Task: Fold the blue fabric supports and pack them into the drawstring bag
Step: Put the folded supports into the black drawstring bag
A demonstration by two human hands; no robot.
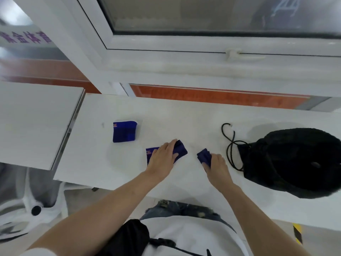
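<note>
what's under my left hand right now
A blue fabric support lies flat on the white table under your left hand. Its middle is covered.

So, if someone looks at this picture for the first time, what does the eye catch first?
Probably the two hands at the table's middle: the left hand presses a blue support flat, and the right hand holds a smaller folded blue piece. Next, the big black drawstring bag at the right, and one folded blue support lying alone at the left.

drawstring bag [295,161] (right edge cropped)
</note>
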